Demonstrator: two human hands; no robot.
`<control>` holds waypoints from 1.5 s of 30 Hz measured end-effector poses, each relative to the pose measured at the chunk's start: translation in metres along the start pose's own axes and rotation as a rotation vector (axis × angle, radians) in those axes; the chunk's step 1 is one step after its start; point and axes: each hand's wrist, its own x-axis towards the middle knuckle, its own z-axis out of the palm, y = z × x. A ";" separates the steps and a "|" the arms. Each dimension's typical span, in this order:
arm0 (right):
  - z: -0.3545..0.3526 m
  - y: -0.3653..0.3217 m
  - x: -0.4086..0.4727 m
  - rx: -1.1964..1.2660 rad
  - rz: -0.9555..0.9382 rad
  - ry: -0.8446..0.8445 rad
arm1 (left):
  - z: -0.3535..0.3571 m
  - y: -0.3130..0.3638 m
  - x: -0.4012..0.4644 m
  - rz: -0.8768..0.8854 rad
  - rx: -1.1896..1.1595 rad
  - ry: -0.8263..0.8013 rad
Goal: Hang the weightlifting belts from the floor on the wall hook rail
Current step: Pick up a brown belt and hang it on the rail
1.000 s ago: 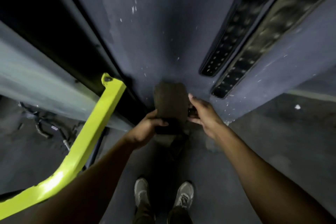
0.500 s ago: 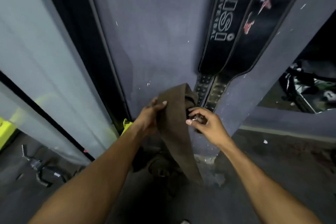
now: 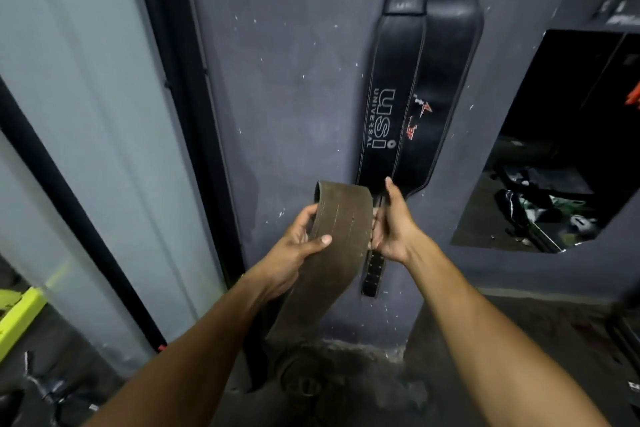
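I hold a brown suede weightlifting belt point(image 3: 341, 229) up in front of a grey wall point(image 3: 294, 80). My left hand point(image 3: 298, 246) grips its left edge, thumb across the front. My right hand point(image 3: 391, 225) holds the right edge, fingers mostly hidden behind the strap. The belt folds over at the top, and its lower part trails down to the floor. Two black belts hang side by side on the wall just right of it: one marked USI Universal point(image 3: 384, 107) and one with red marks point(image 3: 438, 104). The hook rail is out of view above.
More dark belt material point(image 3: 304, 381) lies heaped on the floor at the wall's foot. A black strip point(image 3: 194, 87) and a pale panel point(image 3: 86, 114) run down the left. A yellow frame point(image 3: 17, 315) sits low left. An opening point(image 3: 554, 166) at right shows clutter.
The brown belt has been lifted from near the floor to chest height. My view has tilted up from my feet, showing more of the hanging black belts.
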 end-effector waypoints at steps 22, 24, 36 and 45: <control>-0.018 -0.008 -0.048 -0.580 -0.406 -0.238 | 0.033 0.050 0.081 -0.196 -0.036 0.393; -0.032 -0.008 -0.048 -0.561 -0.352 -0.220 | 0.036 0.044 0.082 -0.057 -0.056 0.358; -0.016 -0.060 -0.007 -0.286 -0.234 0.094 | 0.040 0.010 0.060 0.129 -0.135 0.037; 0.002 -0.045 -0.003 -0.378 -0.662 0.017 | 0.027 0.048 0.063 0.136 0.107 0.263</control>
